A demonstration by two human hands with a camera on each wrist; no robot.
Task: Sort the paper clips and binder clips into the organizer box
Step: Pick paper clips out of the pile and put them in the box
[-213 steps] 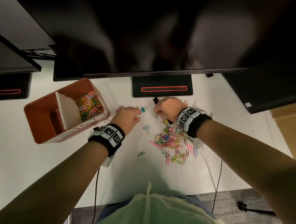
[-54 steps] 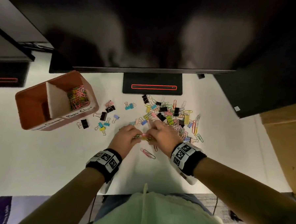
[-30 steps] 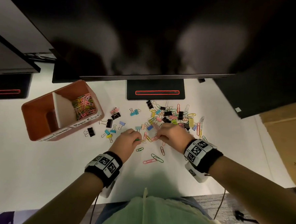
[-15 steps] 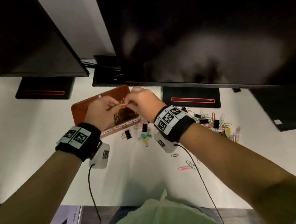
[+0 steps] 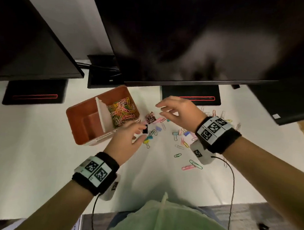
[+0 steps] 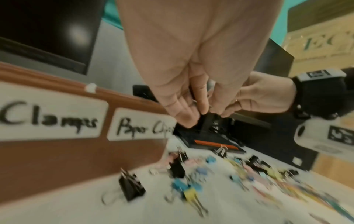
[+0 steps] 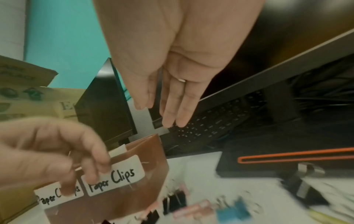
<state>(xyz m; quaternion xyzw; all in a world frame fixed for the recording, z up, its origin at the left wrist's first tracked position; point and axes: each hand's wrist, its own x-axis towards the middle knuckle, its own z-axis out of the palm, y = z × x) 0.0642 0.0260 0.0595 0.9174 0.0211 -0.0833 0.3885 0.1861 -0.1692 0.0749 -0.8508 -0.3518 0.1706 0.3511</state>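
The brown organizer box [image 5: 80, 114] stands left of centre, labelled "Clamps" and "Paper Clips" [image 6: 67, 159] [image 7: 122, 201]. Coloured paper clips [image 5: 121, 111] fill its right compartment; the left compartment looks bare. My left hand [image 5: 141, 133] [image 6: 199, 116] hovers just right of the box with loosely bent fingers and holds nothing. Below its fingertips a black binder clip [image 5: 145, 130] lies on the table. My right hand [image 5: 159, 109] [image 7: 157, 115] hangs above the table right of the box, fingers straight and empty. Loose paper clips and binder clips [image 5: 181, 135] are scattered to the right.
Large dark monitors overhang the back of the white table [image 5: 31, 152]. Their black stands with red lines [image 5: 191, 97] [image 5: 34, 96] sit behind the box and the clips. A thin cable [image 5: 232, 180] runs from my right wrist past the table's front edge.
Half a second ago both hands held paper clips over the box's right compartment. Now both have drawn back to the right of the box, empty.
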